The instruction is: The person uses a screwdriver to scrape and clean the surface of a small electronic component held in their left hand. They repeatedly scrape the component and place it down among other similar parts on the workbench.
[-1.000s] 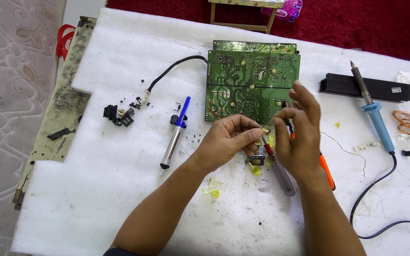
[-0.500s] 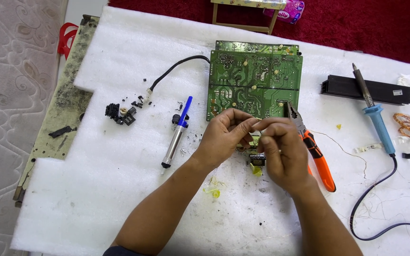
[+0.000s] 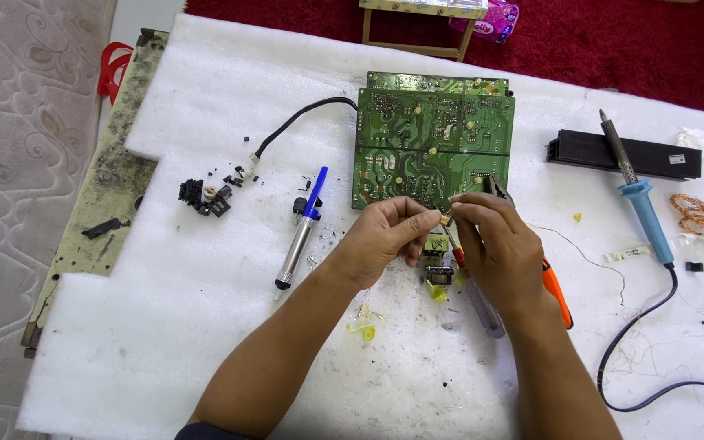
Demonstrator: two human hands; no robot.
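Observation:
My left hand [image 3: 382,236] and my right hand [image 3: 499,244] meet just below the green circuit board [image 3: 433,143], fingertips pinching a tiny tan part [image 3: 446,219] between them. Under the hands lies a small black transformer-like component [image 3: 437,271] with yellow tape scraps beside it. A clear-handled screwdriver [image 3: 482,305] lies under my right hand, and orange-handled pliers [image 3: 554,289] show at its right side. Which hand carries the tiny part is hard to tell.
A desoldering pump with a blue plunger [image 3: 301,232] lies left of the hands. Black loose parts [image 3: 205,198] sit further left. A blue-handled soldering iron [image 3: 639,204], a black heat sink [image 3: 622,155] and a copper wire coil [image 3: 694,212] lie right. All rests on white foam [image 3: 165,326].
My right hand has put down the pliers and come in to meet the left hand; both now pinch the small part below the board.

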